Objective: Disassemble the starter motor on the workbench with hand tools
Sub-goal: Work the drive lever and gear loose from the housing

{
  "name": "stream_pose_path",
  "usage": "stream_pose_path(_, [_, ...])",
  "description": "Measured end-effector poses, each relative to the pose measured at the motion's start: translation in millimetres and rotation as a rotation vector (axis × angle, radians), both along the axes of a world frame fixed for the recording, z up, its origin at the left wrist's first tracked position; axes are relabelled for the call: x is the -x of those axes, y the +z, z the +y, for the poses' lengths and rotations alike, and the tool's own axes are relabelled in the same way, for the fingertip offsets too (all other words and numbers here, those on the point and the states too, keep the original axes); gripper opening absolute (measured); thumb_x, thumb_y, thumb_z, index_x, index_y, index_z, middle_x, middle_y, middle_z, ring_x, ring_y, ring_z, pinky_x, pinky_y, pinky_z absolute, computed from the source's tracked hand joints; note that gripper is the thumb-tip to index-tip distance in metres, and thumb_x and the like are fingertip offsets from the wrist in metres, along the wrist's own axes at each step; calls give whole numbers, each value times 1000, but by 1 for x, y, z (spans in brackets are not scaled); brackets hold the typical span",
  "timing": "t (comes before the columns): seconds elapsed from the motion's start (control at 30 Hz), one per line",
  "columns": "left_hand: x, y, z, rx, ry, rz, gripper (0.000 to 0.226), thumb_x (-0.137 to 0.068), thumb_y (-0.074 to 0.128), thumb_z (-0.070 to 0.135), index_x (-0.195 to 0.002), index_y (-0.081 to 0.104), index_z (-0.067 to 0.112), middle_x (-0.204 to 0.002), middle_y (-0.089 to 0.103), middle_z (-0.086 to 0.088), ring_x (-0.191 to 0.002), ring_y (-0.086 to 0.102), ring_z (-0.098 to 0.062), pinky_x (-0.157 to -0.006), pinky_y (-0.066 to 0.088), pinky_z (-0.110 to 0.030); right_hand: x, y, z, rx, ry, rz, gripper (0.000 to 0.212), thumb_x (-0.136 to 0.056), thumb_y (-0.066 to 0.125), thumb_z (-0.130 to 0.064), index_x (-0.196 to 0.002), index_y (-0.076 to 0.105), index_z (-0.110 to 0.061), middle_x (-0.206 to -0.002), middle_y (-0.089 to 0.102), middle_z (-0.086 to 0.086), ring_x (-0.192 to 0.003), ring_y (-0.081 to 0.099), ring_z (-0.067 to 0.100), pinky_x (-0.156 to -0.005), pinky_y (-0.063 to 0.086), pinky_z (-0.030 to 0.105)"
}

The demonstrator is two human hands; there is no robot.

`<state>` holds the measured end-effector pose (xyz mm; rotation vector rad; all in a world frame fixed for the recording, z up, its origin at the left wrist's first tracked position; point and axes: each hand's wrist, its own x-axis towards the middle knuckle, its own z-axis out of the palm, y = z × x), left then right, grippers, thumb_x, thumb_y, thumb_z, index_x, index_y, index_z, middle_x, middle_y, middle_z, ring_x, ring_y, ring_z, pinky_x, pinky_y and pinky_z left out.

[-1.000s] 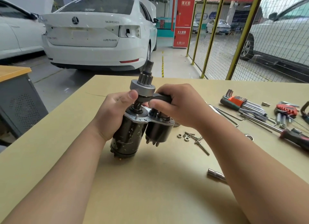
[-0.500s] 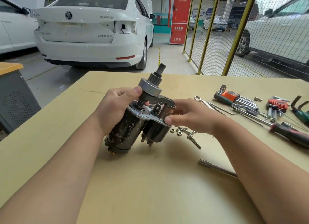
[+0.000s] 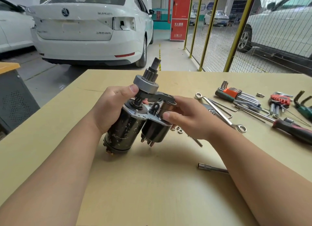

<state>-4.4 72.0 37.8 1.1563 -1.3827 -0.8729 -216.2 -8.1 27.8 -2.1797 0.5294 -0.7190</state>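
Note:
The starter motor [image 3: 125, 131] leans to the right on the tan workbench [image 3: 152, 183], its front housing off. My left hand [image 3: 109, 111] grips the black motor body, thumb pressed against the grey drive clutch and pinion [image 3: 146, 82]. The dark shift fork [image 3: 158, 97] runs from the clutch over to the solenoid [image 3: 155, 131]. My right hand [image 3: 187, 116] pinches the solenoid's top, with fingers on the fork's end and thumb at the silver mounting plate.
Loose nuts [image 3: 179, 129] and a long bolt lie behind my right hand. A socket extension [image 3: 212, 168] lies near my right forearm. Spanners [image 3: 221, 112], hex key sets [image 3: 236, 96] and a red-handled screwdriver [image 3: 293, 129] cover the right side. White cars and a yellow mesh fence stand beyond.
The motor has tipped from upright to leaning right. My right hand has come off the top of the fork and now holds the solenoid's end from the side.

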Motion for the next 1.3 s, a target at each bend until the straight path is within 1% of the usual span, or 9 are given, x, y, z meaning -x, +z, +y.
stream_pose_path(0.07, [1,0,0,5,-8,-5,52,-79,53,53,-100,74,10,-96,73,-18,-88,69,-29,-74,54,-30,0,0,1,61,-3,2,29,-84,54,-27,-107,60,-10,-86,64,3,-74,59,16,-66,49,36])
stream_pose_path(0.17, [2,0,1,21,-14,0,54,-79,54,51,-96,73,4,-92,73,-18,-84,69,-28,-69,54,-27,2,1,2,41,23,-2,21,-85,55,-25,-106,59,-24,-86,64,-10,-76,59,11,-69,50,31])
stream_pose_path(0.3, [4,-1,1,41,-2,-9,53,-78,56,49,-90,73,0,-87,73,-18,-79,69,-26,-67,53,-25,6,5,0,13,18,113,34,-83,61,-33,-112,61,-16,-97,70,6,-85,65,27,-73,55,49])
stream_pose_path(0.4, [5,0,2,38,8,-15,50,-78,56,50,-88,75,4,-86,74,-15,-79,70,-23,-66,52,-23,9,9,-3,17,7,195,37,-81,66,-39,-108,64,-14,-92,71,8,-80,66,23,-73,55,44])
stream_pose_path(0.53, [5,0,2,17,18,-14,53,-76,57,51,-91,74,3,-89,74,-18,-81,70,-26,-68,54,-25,11,10,-4,12,8,180,22,-86,66,-29,-96,65,-10,-80,69,13,-74,64,31,-68,54,46])
stream_pose_path(0.67, [4,0,1,12,25,-39,52,-76,57,53,-89,75,6,-89,74,-17,-82,70,-28,-69,54,-27,10,7,1,8,6,105,17,-83,63,-31,-89,63,-15,-73,67,3,-62,59,8,-58,52,33])
stream_pose_path(0.83, [0,-1,2,33,13,-27,54,-77,57,51,-95,73,3,-93,73,-19,-86,69,-31,-73,54,-30,8,6,1,-26,-6,36,24,-81,61,-31,-89,62,-8,-73,66,4,-65,62,15,-61,52,42])
stream_pose_path(1.07, [4,1,4,48,5,-63,61,-73,56,52,-96,71,-3,-90,73,-17,-83,69,-24,-70,52,-24,6,4,4,-70,-1,-24,19,-82,60,-29,-89,62,-12,-70,65,-4,-64,59,10,-60,47,25])
stream_pose_path(1.3, [5,1,3,65,16,-49,56,-73,54,54,-90,71,4,-89,71,-15,-83,67,-23,-73,51,-23,2,4,5,-83,-14,-83,16,-84,57,-29,-91,63,-17,-73,59,4,-63,52,14,-57,44,32])
